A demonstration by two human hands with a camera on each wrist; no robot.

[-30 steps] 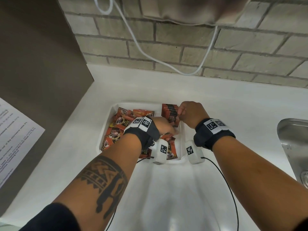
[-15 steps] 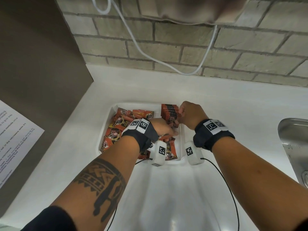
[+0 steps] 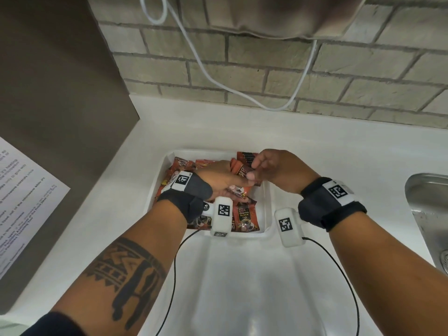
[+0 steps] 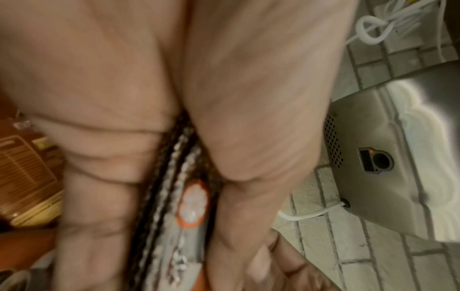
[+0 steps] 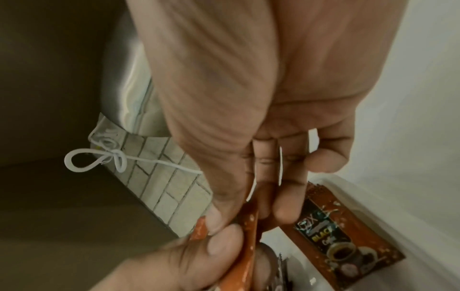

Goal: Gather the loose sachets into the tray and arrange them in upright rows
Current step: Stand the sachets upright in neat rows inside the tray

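Both hands over the white tray (image 3: 266, 209) on the white counter (image 3: 339, 151), meeting above its far right part. Left hand (image 3: 219, 177) wrapped around a small bundle of sachets (image 3: 238, 170) standing on edge, thumb on one side, fingers on the other; packet edges visible between them at the left wrist. Right hand (image 3: 276, 168) pinching the top of one orange sachet (image 5: 248, 222) between thumb and forefinger, other fingers loosely curled beside it. More sachets (image 3: 246, 215) lying flat and jumbled in the tray's left and near parts. One dark row of sachets (image 3: 247, 156) upright against the far wall. Steel sink (image 3: 429, 202) at right, white cable (image 3: 218, 81) across the brick wall (image 3: 266, 76), printed sheet (image 3: 21, 190) at left.
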